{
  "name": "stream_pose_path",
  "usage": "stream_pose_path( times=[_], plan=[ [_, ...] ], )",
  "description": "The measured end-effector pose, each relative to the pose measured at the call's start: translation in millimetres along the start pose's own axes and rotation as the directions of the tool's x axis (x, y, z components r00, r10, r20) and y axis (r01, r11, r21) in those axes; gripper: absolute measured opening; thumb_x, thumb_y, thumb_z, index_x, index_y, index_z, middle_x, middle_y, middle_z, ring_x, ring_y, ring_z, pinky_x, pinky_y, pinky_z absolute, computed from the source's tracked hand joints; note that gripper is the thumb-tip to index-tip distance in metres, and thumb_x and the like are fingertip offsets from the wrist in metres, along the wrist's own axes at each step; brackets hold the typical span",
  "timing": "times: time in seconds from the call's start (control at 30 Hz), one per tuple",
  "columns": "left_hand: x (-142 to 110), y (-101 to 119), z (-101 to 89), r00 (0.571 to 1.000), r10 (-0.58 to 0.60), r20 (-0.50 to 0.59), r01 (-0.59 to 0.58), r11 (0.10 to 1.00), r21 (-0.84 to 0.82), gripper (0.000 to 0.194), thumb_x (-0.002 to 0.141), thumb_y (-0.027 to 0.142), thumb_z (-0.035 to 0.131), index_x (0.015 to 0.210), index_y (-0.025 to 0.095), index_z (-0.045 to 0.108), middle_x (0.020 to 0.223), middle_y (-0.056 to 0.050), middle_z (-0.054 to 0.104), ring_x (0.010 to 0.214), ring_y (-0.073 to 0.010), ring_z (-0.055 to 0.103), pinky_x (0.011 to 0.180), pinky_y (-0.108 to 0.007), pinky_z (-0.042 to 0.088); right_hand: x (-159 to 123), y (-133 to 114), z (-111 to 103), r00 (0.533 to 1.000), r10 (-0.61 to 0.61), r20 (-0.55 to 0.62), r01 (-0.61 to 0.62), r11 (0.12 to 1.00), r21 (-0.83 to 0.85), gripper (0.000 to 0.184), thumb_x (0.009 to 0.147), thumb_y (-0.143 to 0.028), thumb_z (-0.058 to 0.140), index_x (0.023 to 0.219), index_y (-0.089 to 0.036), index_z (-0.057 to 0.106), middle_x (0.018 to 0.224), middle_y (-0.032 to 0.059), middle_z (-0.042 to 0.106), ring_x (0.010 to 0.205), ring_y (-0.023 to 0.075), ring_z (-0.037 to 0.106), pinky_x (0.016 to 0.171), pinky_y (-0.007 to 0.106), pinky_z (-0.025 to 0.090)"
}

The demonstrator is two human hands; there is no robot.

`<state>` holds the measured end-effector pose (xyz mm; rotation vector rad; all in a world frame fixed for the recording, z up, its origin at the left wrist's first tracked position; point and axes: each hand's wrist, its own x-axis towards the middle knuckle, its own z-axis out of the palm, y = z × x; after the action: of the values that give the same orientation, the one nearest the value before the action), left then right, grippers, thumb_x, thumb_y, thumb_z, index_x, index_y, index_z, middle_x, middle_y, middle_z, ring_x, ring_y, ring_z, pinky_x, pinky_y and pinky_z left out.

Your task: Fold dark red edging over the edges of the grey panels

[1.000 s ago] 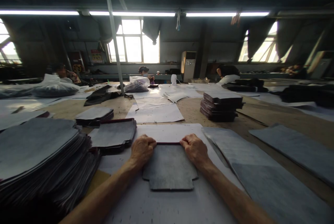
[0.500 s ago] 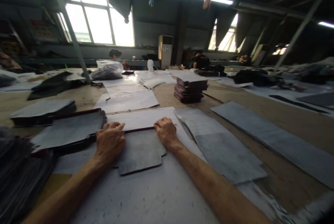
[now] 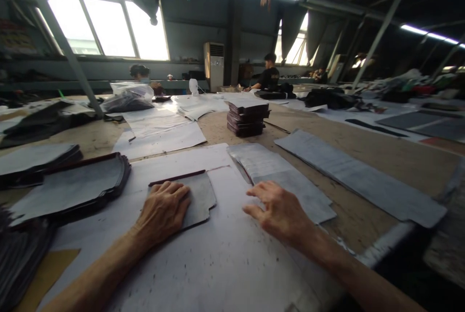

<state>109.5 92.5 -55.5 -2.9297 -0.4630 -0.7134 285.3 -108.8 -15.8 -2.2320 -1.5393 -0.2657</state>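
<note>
A flat grey fabric piece [image 3: 201, 195] with a dark red folded top edge and a notched right corner lies on white paper [image 3: 218, 263]. My left hand [image 3: 167, 205] rests flat on it, fingers stretched out, covering its left part. Farther right, my right hand [image 3: 276, 208] is open with thumb and fingers apart and nothing in it. Its fingertips are beside the near left edge of a stack of pale grey pieces [image 3: 290, 191]; whether they touch it I cannot tell.
Stacked grey pieces with dark edges [image 3: 83, 183] lie at left. A dark pile [image 3: 22, 258] fills the lower left corner. Dark red bundles [image 3: 247, 120] stand farther back, and long grey strips [image 3: 356, 171] lie at right. Two people [image 3: 269, 77] are across the table.
My right hand has let go of the fabric piece's top edge and moved right toward the pale stack. My left hand has slid onto the piece and flattened. The view has shifted right.
</note>
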Motion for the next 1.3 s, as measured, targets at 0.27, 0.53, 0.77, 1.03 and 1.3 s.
stream_pose_path(
  times=[0.27,0.53,0.77,1.03,1.3],
  plan=[
    [1.7,-1.0,-8.6,0.998,0.032,0.053,-0.035,0.999,0.04,0.022,0.084,0.03,0.044,0.091,0.017,0.061,0.093,-0.007,0.062,0.086,-0.0232,0.057,0.083,-0.039,0.041,-42.2,62.2,-15.4,0.999,0.011,0.041,-0.012,1.0,0.02,0.018,0.071,-0.017,0.072,0.087,-0.017,0.064,0.09,0.0029,0.058,0.089,0.0189,0.05,0.079,0.027,0.041],
    [8.3,51.9,-27.2,0.988,0.122,-0.097,-0.131,0.986,-0.103,0.026,0.086,0.025,0.046,0.104,0.012,0.059,0.108,-0.012,0.055,0.093,-0.0272,0.049,0.082,-0.047,0.039,-36.4,70.9,-4.3,0.998,0.064,0.021,-0.067,0.978,0.197,0.018,0.083,-0.02,0.047,0.073,-0.016,0.062,0.08,0.0061,0.059,0.084,0.0192,0.051,0.08,0.027,0.037],
    [36.1,127.3,-3.9,0.94,0.336,-0.053,-0.336,0.891,-0.304,0.03,0.089,0.022,0.043,0.116,0.013,0.051,0.115,-0.008,0.053,0.096,-0.0202,0.048,0.083,-0.036,0.041,-34.3,82.7,-8.7,0.968,0.246,0.046,-0.242,0.87,0.429,0.03,0.082,-0.033,0.036,0.066,-0.017,0.055,0.066,0.0012,0.056,0.064,0.0146,0.052,0.056,0.021,0.039],
    [57.5,154.8,15.2,0.924,0.382,-0.033,-0.372,0.872,-0.32,0.027,0.088,0.022,0.043,0.112,0.013,0.05,0.112,-0.008,0.053,0.097,-0.0215,0.045,0.084,-0.038,0.035,-28.6,89.3,-13.5,0.977,0.165,0.132,-0.211,0.823,0.527,0.025,0.077,-0.025,0.039,0.058,-0.016,0.054,0.072,0.0028,0.058,0.071,0.0164,0.054,0.066,0.022,0.041],
    [57.4,156.2,16.7,0.951,0.306,0.041,-0.282,0.914,-0.292,0.016,0.088,0.021,0.043,0.088,0.017,0.058,0.098,-0.005,0.056,0.089,-0.02,0.047,0.078,-0.036,0.033,-38.1,89.6,-3.0,0.981,0.172,0.088,-0.192,0.815,0.546,0.03,0.08,-0.042,0.052,0.087,-0.015,0.062,0.083,0.0024,0.06,0.076,0.0165,0.055,0.066,0.023,0.042]
  ],
)
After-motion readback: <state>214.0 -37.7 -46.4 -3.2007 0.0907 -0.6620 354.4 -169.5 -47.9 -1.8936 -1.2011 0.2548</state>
